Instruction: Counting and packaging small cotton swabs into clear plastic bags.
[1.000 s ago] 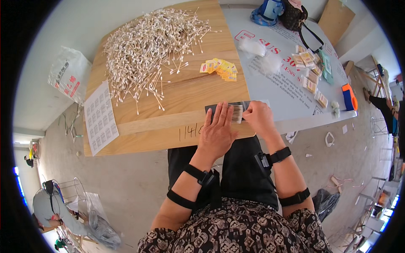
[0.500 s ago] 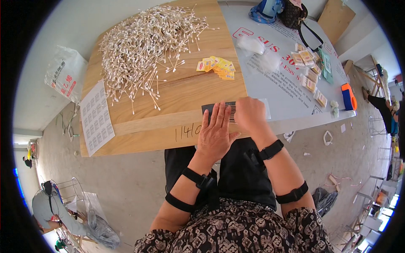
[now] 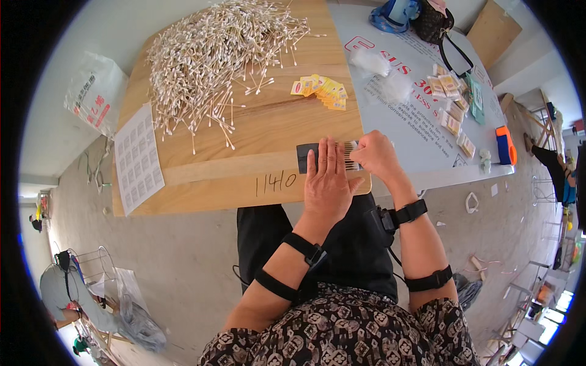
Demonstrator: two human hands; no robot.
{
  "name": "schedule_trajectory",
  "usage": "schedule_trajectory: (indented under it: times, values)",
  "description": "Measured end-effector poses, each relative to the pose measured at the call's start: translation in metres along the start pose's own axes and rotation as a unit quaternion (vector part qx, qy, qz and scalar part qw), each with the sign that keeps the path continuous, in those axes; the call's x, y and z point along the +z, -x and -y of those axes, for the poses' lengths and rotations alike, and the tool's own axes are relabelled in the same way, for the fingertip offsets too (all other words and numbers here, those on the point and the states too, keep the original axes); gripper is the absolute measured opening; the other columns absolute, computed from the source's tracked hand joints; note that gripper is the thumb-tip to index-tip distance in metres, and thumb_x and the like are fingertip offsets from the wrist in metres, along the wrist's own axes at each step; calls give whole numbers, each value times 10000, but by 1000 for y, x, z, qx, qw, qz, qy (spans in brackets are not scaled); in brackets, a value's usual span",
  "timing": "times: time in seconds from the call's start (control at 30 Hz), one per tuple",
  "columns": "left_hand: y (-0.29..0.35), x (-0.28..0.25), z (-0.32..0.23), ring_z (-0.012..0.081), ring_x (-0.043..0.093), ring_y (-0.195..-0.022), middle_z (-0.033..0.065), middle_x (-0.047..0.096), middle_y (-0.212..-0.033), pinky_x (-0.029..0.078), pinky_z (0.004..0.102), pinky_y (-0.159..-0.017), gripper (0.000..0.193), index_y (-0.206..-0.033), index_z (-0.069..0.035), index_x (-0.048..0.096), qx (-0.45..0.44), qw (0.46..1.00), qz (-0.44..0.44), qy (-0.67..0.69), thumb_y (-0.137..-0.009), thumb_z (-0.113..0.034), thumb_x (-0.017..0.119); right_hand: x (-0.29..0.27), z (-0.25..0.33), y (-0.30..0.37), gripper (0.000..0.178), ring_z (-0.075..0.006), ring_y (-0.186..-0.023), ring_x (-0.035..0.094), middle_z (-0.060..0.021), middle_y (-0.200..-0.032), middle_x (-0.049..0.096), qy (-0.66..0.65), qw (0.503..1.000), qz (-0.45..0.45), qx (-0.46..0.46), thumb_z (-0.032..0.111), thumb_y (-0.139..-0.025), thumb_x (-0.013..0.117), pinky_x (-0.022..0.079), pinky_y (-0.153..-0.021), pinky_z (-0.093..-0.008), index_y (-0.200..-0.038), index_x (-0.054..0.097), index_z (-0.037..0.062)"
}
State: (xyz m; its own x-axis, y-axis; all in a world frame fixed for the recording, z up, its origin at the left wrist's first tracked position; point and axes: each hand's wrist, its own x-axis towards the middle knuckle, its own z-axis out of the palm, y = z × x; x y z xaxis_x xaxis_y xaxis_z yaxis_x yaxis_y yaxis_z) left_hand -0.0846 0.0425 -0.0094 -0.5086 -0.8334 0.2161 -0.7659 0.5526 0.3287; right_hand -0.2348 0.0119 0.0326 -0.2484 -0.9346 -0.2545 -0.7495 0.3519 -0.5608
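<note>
My left hand (image 3: 330, 183) lies flat, fingers stretched together, over a black flat piece (image 3: 308, 160) at the table's front edge. Beside its fingers, a row of cotton swabs (image 3: 351, 155) shows side by side, partly hidden under the hand. My right hand (image 3: 377, 155) is closed at the right end of this row, its fingertips curled in. What it pinches is hidden. Farther back on the table, a large heap of loose cotton swabs (image 3: 213, 67) is spread out. Several yellow printed cards (image 3: 323, 90) lie fanned behind my hands.
A printed label sheet (image 3: 139, 160) hangs over the left edge of the wooden table (image 3: 207, 183). On the grey-covered surface to the right are clear plastic bags (image 3: 390, 85), several filled swab packs (image 3: 450, 107), an orange-and-blue tape dispenser (image 3: 505, 145) and handbags (image 3: 430, 24).
My right hand has turned and drawn slightly to the right, exposing more of the swab row. My left hand still presses flat. The whole view has shifted a little.
</note>
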Motion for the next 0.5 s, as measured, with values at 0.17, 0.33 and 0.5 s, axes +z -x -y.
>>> schedule_trajectory:
  times: [0.17,0.33,0.5]
  values:
    - [3,0,-12,342,231,-1464,223,277,-1554,171,487,-1182,767,-1461,38,337,-7,1000,6,22,-929,-476,540,7,4,6,195,-406,-645,634,-235,-646,617,18,1000,-16,0,161,-683,657,512,-614,-462,-637,624,-25]
    - [2,3,-7,357,220,-1465,232,249,-1561,196,464,-1180,723,-1493,40,257,-16,998,11,52,-960,-357,540,22,-17,15,149,-330,-630,619,-161,-725,663,-20,981,-169,-95,131,-746,678,491,-602,-437,-787,652,-10]
    - [-10,3,13,307,192,-1477,205,194,-1590,215,394,-1182,601,-1517,22,189,-157,825,-151,521,-1037,-232,447,40,-79,43,197,-163,-603,516,-20,-796,596,-418,793,-440,55,201,-855,711,425,-531,-324,-978,630,69]
